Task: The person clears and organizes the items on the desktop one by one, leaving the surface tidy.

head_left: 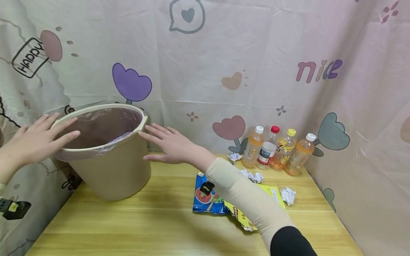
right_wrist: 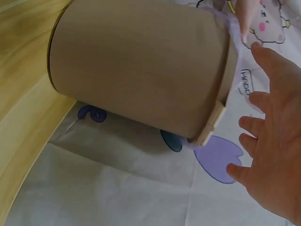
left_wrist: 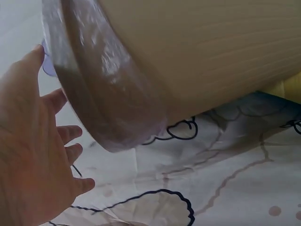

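Observation:
A beige trash can (head_left: 112,174) stands upright at the left of the wooden table, a thin clear bag (head_left: 118,138) lining it and folded over its rim. My left hand (head_left: 41,137) is spread with straight fingers over the can's left rim; in the left wrist view, the hand (left_wrist: 37,141) shows beside the bagged rim, holding nothing. On the other side, my right hand (head_left: 171,144) reaches toward the right rim with fingers extended and nothing in them. The right wrist view has this hand (right_wrist: 277,132) beside the can's rim clip (right_wrist: 211,123).
Right of the can lie a blue snack packet (head_left: 200,204) and a yellow packet (head_left: 245,218), partly under my right forearm. Several crumpled paper balls (head_left: 288,196) are scattered nearby. Several drink bottles (head_left: 266,151) stand at the back right, before a printed cloth backdrop (head_left: 192,71).

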Motion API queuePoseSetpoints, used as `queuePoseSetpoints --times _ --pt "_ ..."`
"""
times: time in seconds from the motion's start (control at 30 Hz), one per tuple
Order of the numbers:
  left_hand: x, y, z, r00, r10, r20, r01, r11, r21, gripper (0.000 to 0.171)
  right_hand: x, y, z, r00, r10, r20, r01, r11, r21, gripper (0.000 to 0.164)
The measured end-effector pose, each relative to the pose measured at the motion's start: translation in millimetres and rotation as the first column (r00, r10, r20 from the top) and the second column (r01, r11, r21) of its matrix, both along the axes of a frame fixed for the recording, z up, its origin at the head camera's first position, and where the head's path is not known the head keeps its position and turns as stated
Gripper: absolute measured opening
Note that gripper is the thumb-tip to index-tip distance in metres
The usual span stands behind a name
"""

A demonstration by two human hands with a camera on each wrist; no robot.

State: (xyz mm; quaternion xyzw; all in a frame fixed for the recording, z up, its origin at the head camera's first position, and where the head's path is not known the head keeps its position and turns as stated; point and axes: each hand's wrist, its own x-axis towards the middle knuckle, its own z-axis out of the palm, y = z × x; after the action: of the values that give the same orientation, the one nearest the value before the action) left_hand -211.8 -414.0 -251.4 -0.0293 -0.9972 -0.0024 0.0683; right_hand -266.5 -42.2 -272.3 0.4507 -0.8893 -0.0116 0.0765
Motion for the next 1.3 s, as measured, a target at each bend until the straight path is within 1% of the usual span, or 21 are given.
queuePoseSetpoints --times 0.17,0.33,0.47,0.6,0.87,1.03,1.1,1.3 --pt "-9.5 -15 -1.5 0.998 0.033 0.06 -0.037 0.996 0.077 0.077 -14.5 -24 3.3 0.999 -0.029 0.018 0.029 0.999 0.02 0.078" --pt "-15.7 -23 -4.9 0.993 0.043 0.108 -0.057 0.99 0.128 0.079 -27.8 -39 0.5 0.996 -0.061 0.063 0.06 0.998 0.013 0.08" --pt "-17.9 -25 -4.4 0.987 0.019 0.161 -0.044 0.987 0.154 0.078 -35.7 -44 -2.9 0.994 -0.064 0.091 0.066 0.998 -0.013 0.081" --pt "-18.5 -25 -3.6 0.979 -0.006 0.202 -0.031 0.983 0.181 0.079 -38.9 -46 -5.4 0.993 -0.068 0.094 0.071 0.997 -0.028 0.08" --pt "-16.4 -20 -6.8 0.981 0.003 0.196 -0.044 0.978 0.206 0.081 -36.4 -43 -6.7 0.994 -0.078 0.08 0.081 0.996 -0.036 0.079" --pt "-12.1 -12 -6.6 0.983 0.014 0.185 -0.053 0.976 0.211 0.08 -34.7 -37 -8.7 0.995 -0.068 0.08 0.071 0.996 -0.048 0.079" --pt "-10.7 -9 -5.9 0.984 0.005 0.18 -0.046 0.974 0.224 0.079 -33.8 -32 -10.0 0.995 -0.06 0.08 0.065 0.996 -0.061 0.079" --pt "-11.4 -1 -4.3 0.985 -0.017 0.173 -0.025 0.971 0.239 0.079 -29.4 -16 -12.1 0.996 -0.049 0.074 0.056 0.995 -0.089 0.08"
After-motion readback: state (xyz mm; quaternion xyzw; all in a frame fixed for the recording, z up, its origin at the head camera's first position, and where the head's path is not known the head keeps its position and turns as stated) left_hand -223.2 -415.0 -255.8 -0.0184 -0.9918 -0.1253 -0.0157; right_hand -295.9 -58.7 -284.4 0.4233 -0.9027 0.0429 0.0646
